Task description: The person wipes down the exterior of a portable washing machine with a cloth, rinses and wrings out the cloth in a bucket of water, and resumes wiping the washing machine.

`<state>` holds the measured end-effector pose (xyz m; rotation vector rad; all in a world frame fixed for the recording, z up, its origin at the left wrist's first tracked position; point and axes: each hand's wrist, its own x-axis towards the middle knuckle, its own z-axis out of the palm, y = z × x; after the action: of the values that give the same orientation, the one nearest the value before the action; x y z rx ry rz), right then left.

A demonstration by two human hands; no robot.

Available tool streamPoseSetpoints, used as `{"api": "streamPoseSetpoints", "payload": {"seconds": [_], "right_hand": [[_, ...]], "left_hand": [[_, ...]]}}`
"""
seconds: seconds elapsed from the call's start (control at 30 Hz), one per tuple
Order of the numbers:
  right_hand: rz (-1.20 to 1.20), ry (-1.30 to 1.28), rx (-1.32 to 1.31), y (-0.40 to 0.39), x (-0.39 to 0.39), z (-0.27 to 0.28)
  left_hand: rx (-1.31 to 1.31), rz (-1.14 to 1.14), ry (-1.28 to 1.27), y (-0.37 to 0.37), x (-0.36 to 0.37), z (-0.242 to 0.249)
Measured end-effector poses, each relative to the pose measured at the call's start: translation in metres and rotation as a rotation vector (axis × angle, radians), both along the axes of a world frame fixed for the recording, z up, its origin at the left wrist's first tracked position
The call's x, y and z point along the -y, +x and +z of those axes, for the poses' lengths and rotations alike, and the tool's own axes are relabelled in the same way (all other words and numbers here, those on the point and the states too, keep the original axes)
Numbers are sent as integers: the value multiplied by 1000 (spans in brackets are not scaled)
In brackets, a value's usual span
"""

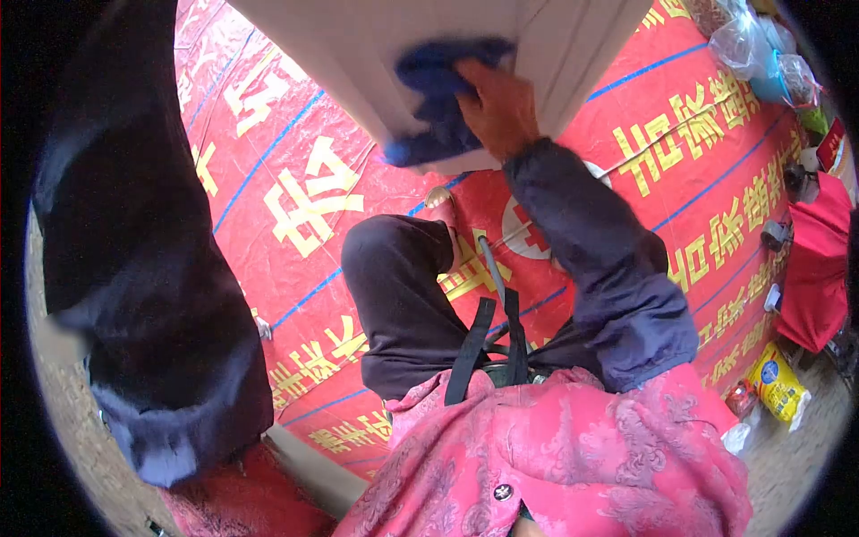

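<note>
My right hand (pixel 499 106) is closed on a dark blue cloth (pixel 438 72) and presses it against a white panel (pixel 573 54). The panel looks like the side of a box-shaped object, cut off by the top edge of the view. Part of the cloth hangs bunched below my fingers, blurred at its edges. My left arm, in a dark sleeve (pixel 152 268), reaches up along the left side. My left hand is beyond the frame.
A red plastic sheet (pixel 295 98) with yellow characters and blue lines covers the ground around my legs. A black strap (pixel 470 349) lies at my lap. To the right are clear plastic bags (pixel 743 40), a red umbrella (pixel 816 259) and a yellow packet (pixel 778 385).
</note>
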<state>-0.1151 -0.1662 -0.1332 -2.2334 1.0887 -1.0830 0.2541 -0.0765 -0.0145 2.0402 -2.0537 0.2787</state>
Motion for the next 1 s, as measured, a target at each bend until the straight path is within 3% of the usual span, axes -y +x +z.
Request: {"api": "streamPoseSetpoints", "payload": {"seconds": [0.07, 0.17, 0.27, 0.37, 0.47, 0.53, 0.6, 0.67, 0.7, 0.77, 0.8, 0.87, 0.9, 0.93, 1.0], "right_hand": [[-38, 222, -197, -4, -19, -27], [-56, 356, -239, -8, -48, -101], [-32, 455, -489, -14, -68, -176], [-411, 426, -457, -42, -84, -216], [-315, 797, -288, -80, -69, -149], [-319, 834, 12, -108, -54, -121], [-379, 867, 456, -109, -36, -15], [-443, 692, 590, -105, -13, 84], [-390, 230, 358, -106, -2, 117], [-237, -124, 388, -101, 31, 154], [-144, -16, 653, -89, 51, 160], [5, -17, 847, -55, 72, 161], [-75, -104, 747, -50, 62, 170], [-338, 73, 502, -54, 52, 162], [-390, -59, 424, -55, 40, 124]], "left_hand": [[2, -6, 5, 0, 5, -1], [5, -19, 8, -1, 13, -2], [10, -30, 5, -2, 18, -2], [14, -43, 0, -4, 24, -1], [12, -62, -15, -6, 31, 1], [15, -85, -24, -7, 40, 4], [27, -109, -37, -8, 50, 10], [47, -144, -50, -9, 62, 19], [62, -164, -62, -10, 69, 24], [90, -213, -78, -11, 85, 37], [107, -237, -87, -12, 93, 43], [143, -300, -98, -12, 112, 56], [163, -329, -103, -11, 122, 64], [177, -362, -107, -12, 133, 71], [217, -431, -108, -9, 155, 83]]}}
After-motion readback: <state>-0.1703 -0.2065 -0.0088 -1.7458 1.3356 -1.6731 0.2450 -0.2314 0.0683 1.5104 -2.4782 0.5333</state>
